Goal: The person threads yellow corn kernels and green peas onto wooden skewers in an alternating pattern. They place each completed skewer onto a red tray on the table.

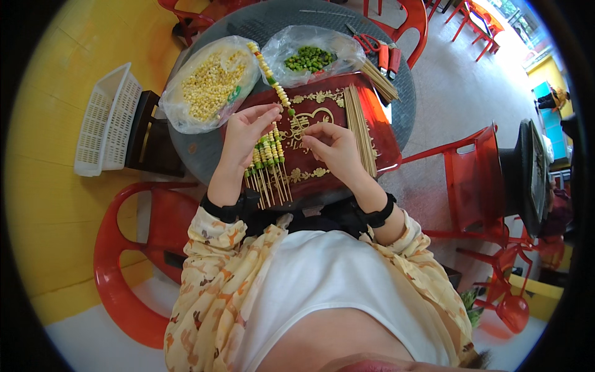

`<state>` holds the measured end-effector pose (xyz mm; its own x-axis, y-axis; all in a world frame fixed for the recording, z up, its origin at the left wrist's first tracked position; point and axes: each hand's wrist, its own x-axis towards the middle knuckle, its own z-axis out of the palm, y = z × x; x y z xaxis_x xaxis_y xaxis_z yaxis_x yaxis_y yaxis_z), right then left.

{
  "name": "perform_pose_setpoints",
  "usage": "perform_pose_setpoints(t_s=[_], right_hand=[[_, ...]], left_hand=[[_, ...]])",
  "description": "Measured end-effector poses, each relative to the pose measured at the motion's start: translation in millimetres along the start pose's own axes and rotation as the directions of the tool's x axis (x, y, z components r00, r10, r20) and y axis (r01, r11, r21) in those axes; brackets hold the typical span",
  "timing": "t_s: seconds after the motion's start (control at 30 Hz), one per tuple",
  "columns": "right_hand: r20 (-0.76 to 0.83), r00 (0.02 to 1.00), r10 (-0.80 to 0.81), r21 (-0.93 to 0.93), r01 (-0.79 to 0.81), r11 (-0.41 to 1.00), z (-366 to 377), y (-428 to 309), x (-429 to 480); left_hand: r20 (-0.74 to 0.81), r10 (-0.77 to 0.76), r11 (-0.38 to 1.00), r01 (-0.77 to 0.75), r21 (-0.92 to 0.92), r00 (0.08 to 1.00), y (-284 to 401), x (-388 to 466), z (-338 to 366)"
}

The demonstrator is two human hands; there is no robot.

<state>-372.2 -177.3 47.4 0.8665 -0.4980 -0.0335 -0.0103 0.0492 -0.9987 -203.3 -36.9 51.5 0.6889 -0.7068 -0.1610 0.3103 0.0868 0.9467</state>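
My right hand (332, 146) pinches the bare lower end of a bamboo skewer. Yellow corn kernels and green pieces are threaded along this loaded skewer (274, 79), which slants up and away to the left. My left hand (253, 128) is raised beside it, thumb and fingertips close together; whether a small piece lies between them I cannot tell. Partly hidden under that hand, several finished skewers (267, 153) lie side by side on a red tray (320, 158) with gold decoration. A bundle of bare bamboo skewers (358, 125) rests along the tray's right side.
On the round dark table (406, 109) sit a plastic bag of corn kernels (211, 83) and a plastic bag of green pieces (310, 58). Red-handled scissors (367, 42), red-orange cutters (389, 58) and more skewers (379, 81) lie far right. Red chairs (474, 181) and a white basket (109, 123) stand around.
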Motion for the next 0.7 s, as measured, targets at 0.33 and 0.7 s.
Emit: perform_pose_setpoints(t_s=[0.33, 0.7], right_hand=[[0.002, 0.997, -0.077, -0.094, 0.077, 0.993, 16.3, -6.8, -4.0], [-0.095, 0.952, -0.291, -0.204, 0.267, 0.942, 27.6, -0.8, -3.3]], left_hand=[[-0.063, 0.142, 0.976, -0.15, -0.159, 0.988, 4.5, -9.4, 9.5], [0.054, 0.025, 0.872, 0.004, -0.489, 0.998, -0.1, -8.3, 7.9]])
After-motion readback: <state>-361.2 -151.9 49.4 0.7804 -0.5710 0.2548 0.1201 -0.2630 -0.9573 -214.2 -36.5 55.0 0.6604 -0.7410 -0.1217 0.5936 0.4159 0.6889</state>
